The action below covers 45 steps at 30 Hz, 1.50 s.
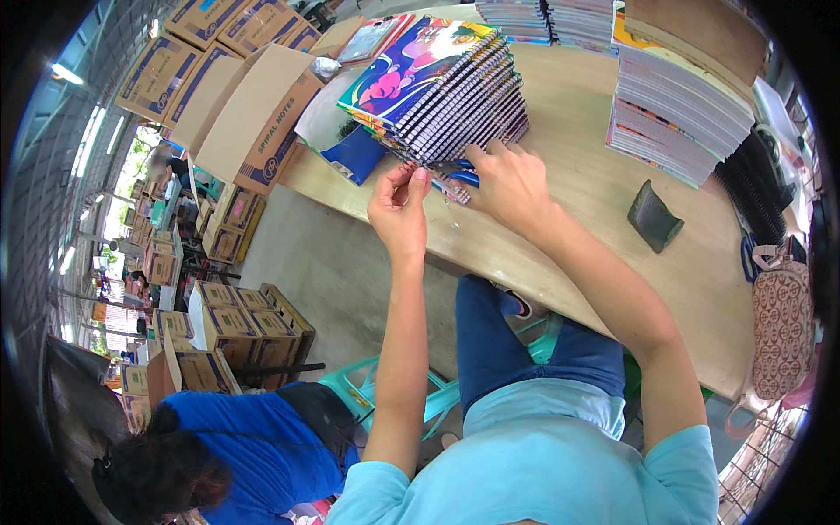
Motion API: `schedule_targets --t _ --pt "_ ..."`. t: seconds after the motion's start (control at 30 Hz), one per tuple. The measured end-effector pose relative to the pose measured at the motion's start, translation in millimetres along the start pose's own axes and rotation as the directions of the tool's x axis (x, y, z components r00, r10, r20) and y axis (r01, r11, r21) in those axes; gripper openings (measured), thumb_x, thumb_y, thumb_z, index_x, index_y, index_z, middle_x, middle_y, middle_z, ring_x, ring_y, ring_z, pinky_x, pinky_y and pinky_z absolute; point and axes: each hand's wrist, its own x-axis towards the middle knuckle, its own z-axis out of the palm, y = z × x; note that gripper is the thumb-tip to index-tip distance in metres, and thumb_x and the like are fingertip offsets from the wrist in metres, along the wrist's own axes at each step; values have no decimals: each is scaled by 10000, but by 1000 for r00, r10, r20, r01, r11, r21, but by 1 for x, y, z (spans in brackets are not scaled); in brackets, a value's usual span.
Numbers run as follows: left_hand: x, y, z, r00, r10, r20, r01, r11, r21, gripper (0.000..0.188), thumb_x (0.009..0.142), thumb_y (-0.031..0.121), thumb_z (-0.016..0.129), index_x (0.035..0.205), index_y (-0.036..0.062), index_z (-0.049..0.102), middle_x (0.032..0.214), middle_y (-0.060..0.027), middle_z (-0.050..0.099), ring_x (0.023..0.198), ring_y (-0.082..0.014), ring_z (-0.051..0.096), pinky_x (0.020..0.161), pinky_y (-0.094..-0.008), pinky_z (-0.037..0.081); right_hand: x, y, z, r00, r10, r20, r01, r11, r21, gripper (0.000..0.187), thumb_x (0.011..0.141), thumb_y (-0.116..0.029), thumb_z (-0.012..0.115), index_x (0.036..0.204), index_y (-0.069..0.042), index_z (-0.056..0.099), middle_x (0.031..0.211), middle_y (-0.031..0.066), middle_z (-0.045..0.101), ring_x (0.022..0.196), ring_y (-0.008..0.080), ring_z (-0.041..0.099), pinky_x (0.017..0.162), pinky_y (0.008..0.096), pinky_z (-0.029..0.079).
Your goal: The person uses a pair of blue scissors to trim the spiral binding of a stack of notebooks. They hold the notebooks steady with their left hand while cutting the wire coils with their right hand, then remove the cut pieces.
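A slanted stack of spiral-bound notebooks (446, 92) with bright cartoon covers lies on the wooden table (595, 192). My left hand (398, 203) pinches the wire end at the lowest notebook's near corner. My right hand (507, 182) grips a blue-handled pair of pliers (457, 177) against that same spiral end. The tool's jaws are mostly hidden by my fingers.
More notebook stacks (674, 114) stand at the right, black spiral coils (757, 188) beyond them, a small dark wedge-shaped block (653, 216) nearby. Cardboard boxes (254, 114) crowd the left. A patterned bag (781, 319) sits at the right edge. A person in blue (254, 451) crouches lower left.
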Motion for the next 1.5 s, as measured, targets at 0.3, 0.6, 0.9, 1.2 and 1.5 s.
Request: schedule_targets --t 0.3,0.6,0.9,1.2,1.5 --pt "2 3 -3 999 -25 39 26 999 -28 190 915 56 663 1060 -51 604 988 -110 664 884 -193 692 797 -297 576 -7 2 1 977 -61 -205 43 995 -93 440 767 -400 735 1051 -82 626 997 129 615 943 323 611 724 482 486" --pt "4 -2 -3 1000 4 25 -3 1000 -31 194 908 41 666 1062 -59 605 994 -118 659 878 -196 690 798 -294 578 7 4 -2 999 -26 41 27 999 -21 324 750 -301 733 957 -67 648 877 136 650 812 319 673 634 451 532" --pt "4 3 -7 997 49 58 -49 999 -9 229 911 66 673 1094 -60 616 1023 -110 664 909 -178 674 814 -302 577 -2 -5 -5 975 -48 -218 29 996 -89 409 734 -386 759 972 -74 643 985 107 623 937 297 619 751 454 494" --pt "10 6 -5 998 61 18 -62 998 5 175 898 10 663 1045 -72 614 967 -109 654 843 -148 652 758 -290 591 11 -4 1 1000 -1 -13 1 998 -63 360 703 -321 762 924 -63 644 822 100 644 755 303 661 637 438 527" --pt "10 14 -6 997 66 31 -66 998 14 185 903 68 683 1045 -42 637 951 -86 664 830 -148 670 776 -282 583 5 -7 -10 972 -57 -226 42 996 -73 377 694 -317 768 953 -78 633 922 120 621 869 321 639 721 461 515"
